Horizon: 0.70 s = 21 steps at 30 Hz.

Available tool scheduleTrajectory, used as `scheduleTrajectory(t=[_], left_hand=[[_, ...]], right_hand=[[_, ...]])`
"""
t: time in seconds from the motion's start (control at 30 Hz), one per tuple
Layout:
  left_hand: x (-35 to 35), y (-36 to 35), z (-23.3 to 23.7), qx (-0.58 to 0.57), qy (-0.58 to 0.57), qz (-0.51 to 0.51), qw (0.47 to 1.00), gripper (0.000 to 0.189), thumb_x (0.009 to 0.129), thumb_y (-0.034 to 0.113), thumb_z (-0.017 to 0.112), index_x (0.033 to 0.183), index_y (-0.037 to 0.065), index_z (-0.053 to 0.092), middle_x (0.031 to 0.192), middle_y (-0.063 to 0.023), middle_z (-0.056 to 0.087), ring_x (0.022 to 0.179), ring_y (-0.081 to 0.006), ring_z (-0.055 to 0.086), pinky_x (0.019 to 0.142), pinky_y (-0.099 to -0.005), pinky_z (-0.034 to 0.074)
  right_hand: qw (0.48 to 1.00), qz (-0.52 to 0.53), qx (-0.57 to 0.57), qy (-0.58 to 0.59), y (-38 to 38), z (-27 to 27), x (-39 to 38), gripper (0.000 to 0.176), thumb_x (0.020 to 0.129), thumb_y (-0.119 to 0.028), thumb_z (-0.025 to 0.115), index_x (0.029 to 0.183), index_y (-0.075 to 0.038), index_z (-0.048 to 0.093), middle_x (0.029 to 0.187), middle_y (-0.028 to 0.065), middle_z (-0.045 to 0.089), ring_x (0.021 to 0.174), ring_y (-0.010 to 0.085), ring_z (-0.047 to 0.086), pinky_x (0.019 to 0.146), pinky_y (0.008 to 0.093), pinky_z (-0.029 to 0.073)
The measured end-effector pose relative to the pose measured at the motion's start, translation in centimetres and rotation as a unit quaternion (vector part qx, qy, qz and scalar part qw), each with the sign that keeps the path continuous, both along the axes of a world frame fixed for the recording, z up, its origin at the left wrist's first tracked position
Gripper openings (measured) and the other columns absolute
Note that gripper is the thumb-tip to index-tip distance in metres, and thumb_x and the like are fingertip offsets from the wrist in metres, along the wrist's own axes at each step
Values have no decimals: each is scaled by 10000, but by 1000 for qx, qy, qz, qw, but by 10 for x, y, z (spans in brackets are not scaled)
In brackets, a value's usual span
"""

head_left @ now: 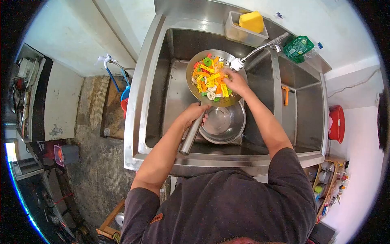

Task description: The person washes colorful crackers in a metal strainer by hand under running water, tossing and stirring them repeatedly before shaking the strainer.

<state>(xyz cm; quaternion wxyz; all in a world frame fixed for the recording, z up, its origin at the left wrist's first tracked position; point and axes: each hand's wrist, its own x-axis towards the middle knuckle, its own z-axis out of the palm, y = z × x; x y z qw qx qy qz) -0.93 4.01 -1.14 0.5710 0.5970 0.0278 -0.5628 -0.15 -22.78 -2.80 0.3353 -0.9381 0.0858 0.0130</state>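
Observation:
A perforated metal strainer (193, 67) full of colourful plastic pieces (209, 79), yellow, orange, green, red and white, is held over the left sink basin. My left hand (196, 114) is closed round the strainer's handle (191, 136) near its rim. At the right side of the pieces is my right hand (235, 82), its fingers bent among them beside the faucet head (236, 64); whether they grip a piece is unclear. Partly under the strainer, a round metal bowl (222, 126) sits in the basin.
Behind the sink (132, 122) stand a plastic tub (243, 36) with a yellow sponge (252, 21) and a green pouch (298, 48). An orange-handled tool (286, 96) lies in the right basin. A red bucket (337, 124) hangs at the right.

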Motion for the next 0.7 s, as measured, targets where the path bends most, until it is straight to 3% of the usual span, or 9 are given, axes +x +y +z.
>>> scheduleTrajectory(t=[0.07, 0.1, 0.17, 0.27, 0.4, 0.43, 0.53, 0.6, 0.7], left_hand=[[1, 0, 0, 4, -6, -1, 1000, 299, 948, 339, 601, 1017, 57, 527, 732, -33, 557, 517, -121, 531, 442, -306, 470], [1, 0, 0, 5, -5, 0, 1000, 301, 950, 338, 598, 1025, 56, 525, 732, -32, 557, 518, -121, 534, 444, -306, 473], [0, 3, 1, 8, -6, -4, 1000, 303, 952, 337, 595, 1034, 54, 523, 732, -31, 558, 520, -121, 537, 447, -306, 477], [-2, 0, 3, 2, -14, -9, 1000, 280, 945, 297, 597, 1066, 56, 524, 747, -48, 578, 538, -134, 560, 462, -325, 493], [-1, 2, 2, 1, 4, -8, 1000, 313, 951, 315, 595, 1101, 53, 514, 744, -37, 567, 528, -124, 545, 452, -313, 483], [0, 1, 2, 3, 3, -11, 1000, 348, 956, 334, 595, 1135, 50, 502, 745, -30, 558, 525, -117, 535, 445, -302, 474], [0, 0, 3, 10, 2, 6, 1000, 274, 946, 303, 597, 1045, 55, 536, 733, -38, 572, 517, -127, 549, 453, -312, 483], [-1, 0, 6, 9, 2, 9, 1000, 269, 945, 302, 596, 1036, 55, 538, 734, -38, 572, 521, -129, 550, 454, -312, 483], [1, -1, 2, 8, 2, 13, 1000, 259, 944, 295, 595, 1019, 53, 540, 734, -40, 572, 528, -133, 554, 455, -314, 485]], right_hand=[[991, -62, -99, 57, -3, -4, 1, 742, 800, -401, 693, 1426, -82, 458, 1332, 304, 530, 1254, 441, 502, 1077, 450, 394], [991, -62, -99, 57, 3, -1, 0, 742, 800, -401, 693, 1426, -82, 458, 1332, 304, 530, 1254, 441, 502, 1077, 450, 394], [986, -26, -165, 18, 30, 11, -7, 922, 746, -491, 733, 1501, -133, 344, 1389, 318, 463, 1294, 487, 431, 1113, 487, 338], [986, -38, -160, 21, 56, -7, -11, 1093, 680, -511, 792, 1526, -76, 255, 1394, 300, 450, 1306, 507, 393, 1134, 505, 295], [991, -44, -127, 11, 35, -27, 0, 836, 737, -335, 779, 1427, -62, 395, 1214, 292, 580, 1191, 453, 527, 1022, 476, 429], [991, -61, -117, -10, 29, -28, 3, 658, 777, -269, 728, 1361, -105, 473, 1160, 273, 615, 1110, 421, 589, 950, 465, 476], [996, -72, -51, 18, 4, -22, 11, 580, 794, -237, 704, 1339, -160, 522, 1141, 261, 632, 1074, 406, 613, 936, 464, 481], [995, -62, -76, 21, 1, -15, 7, 552, 813, -236, 682, 1342, -174, 539, 1116, 260, 649, 1083, 386, 620, 949, 448, 480], [1000, 6, -7, -21, 2, 5, -3, 529, 831, -251, 658, 1342, -158, 556, 1125, 266, 648, 1104, 369, 619, 969, 430, 476]])
